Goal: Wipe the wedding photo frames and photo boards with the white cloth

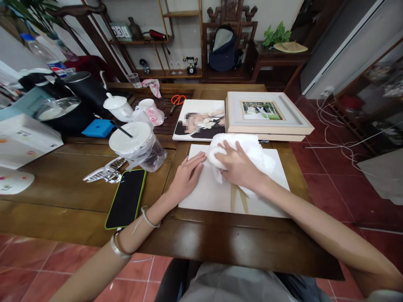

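My right hand point(236, 165) grips a bunched white cloth or tissue point(252, 144), pressing it on a flat white panel point(201, 200). Part of the cloth spreads to the right under my wrist. My left hand point(188, 178) lies with its fingers stretched out on the panel's left part, fingertips close to the cloth. Below my right hand, two tan strip-like shapes point(239, 199) show on the panel in a V. Whether they are printed or loose, I cannot tell. Just behind the panel lies a photo print panel point(201, 121), beside stacked pale wooden picture frames point(233, 107).
Left of the panel are a lidded cup with straw point(132, 140), a phone point(127, 197) and a shiny clear-silver item point(108, 170). Orange-handled scissors point(178, 100), a white teapot point(119, 108) and a blue box point(98, 128) stand farther back. Cables point(338, 130) trail over the right floor.
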The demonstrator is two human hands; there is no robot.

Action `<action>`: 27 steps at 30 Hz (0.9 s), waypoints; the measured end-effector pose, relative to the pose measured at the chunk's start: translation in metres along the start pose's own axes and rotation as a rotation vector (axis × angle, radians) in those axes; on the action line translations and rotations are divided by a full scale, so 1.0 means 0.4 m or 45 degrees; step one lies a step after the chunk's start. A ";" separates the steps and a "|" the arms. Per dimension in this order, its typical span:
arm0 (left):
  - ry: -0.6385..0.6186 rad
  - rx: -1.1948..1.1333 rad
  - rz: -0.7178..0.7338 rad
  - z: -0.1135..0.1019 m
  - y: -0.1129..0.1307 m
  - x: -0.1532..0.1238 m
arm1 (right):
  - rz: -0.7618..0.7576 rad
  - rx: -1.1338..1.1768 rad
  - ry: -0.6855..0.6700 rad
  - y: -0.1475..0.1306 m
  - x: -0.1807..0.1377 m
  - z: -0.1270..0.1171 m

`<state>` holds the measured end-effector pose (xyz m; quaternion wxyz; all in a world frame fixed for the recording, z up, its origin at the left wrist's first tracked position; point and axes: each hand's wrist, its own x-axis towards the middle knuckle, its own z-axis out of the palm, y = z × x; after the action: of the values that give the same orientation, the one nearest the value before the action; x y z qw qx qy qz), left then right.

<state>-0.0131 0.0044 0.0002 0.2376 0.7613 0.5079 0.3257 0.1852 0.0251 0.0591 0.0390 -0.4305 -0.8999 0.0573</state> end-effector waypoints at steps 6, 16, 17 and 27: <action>0.155 -0.071 -0.024 -0.003 0.010 -0.004 | -0.246 -0.007 -0.244 -0.088 -0.056 0.021; 0.013 -0.011 0.060 0.004 0.003 -0.001 | -0.652 0.320 -0.102 -0.137 -0.259 -0.035; 0.013 -0.001 0.066 0.005 0.001 -0.002 | -0.595 0.348 -0.097 -0.125 -0.265 -0.050; 0.083 -0.091 0.092 -0.003 0.008 -0.006 | -0.038 -0.071 0.145 -0.022 -0.146 -0.058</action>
<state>-0.0128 0.0012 0.0026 0.2360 0.7591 0.4757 0.3767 0.2177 -0.0245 0.0819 0.0789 -0.4205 -0.9038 0.0070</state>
